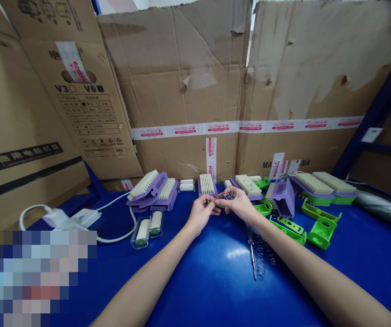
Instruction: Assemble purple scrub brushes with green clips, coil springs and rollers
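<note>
My left hand (200, 213) and my right hand (238, 203) meet over the far middle of the blue table (195, 281). Together they pinch a small green plastic part (218, 205), mostly hidden by the fingers. My right hand also holds a cluster of thin metal springs (231, 194) at its fingertips. Just beyond the hands stands a purple brush with cream bristles (207, 184). A screwdriver (251, 251) lies on the table under my right forearm, beside loose springs (265, 247).
Purple brushes (150, 188) lie at the back left, with two clear-cased rollers (147, 228) in front. Green handles (321, 227) and more brushes (321, 186) sit at the right. A white charger and cable (76, 219) lie left. Cardboard boxes (188, 91) wall the back.
</note>
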Demonstrator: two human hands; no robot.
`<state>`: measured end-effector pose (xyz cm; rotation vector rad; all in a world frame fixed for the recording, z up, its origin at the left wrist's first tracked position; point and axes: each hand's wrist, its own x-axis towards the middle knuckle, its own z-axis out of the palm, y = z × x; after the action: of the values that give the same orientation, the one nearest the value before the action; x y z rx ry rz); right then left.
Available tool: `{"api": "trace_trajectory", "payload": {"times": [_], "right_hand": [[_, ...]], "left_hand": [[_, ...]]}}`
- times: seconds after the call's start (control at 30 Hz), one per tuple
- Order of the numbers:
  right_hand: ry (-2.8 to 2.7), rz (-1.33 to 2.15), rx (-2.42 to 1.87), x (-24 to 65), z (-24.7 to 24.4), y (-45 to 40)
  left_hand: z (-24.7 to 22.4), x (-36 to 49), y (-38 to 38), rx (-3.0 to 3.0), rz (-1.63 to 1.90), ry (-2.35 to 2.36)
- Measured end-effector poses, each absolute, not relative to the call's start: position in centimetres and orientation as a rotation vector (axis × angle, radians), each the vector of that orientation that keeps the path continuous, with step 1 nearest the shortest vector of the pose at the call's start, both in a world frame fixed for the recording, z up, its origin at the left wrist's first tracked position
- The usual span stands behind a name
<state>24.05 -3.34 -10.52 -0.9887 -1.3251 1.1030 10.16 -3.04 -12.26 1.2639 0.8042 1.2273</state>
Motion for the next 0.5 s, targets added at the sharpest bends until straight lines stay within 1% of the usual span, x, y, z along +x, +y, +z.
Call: {"api": "trace_trajectory", "payload": {"times": [0.27, 0.5], "right_hand": [[-1.546, 1.036, -1.068, 24.19, -10.55, -3.69], [-1.663, 0.811, -1.092, 24.44, -11.08, -3.45]], "left_hand": [[-12.28, 10.40, -3.23, 1.347, 1.359, 0.868], [-12.44, 10.20, -3.00, 1.350, 1.369, 0.890]]}}
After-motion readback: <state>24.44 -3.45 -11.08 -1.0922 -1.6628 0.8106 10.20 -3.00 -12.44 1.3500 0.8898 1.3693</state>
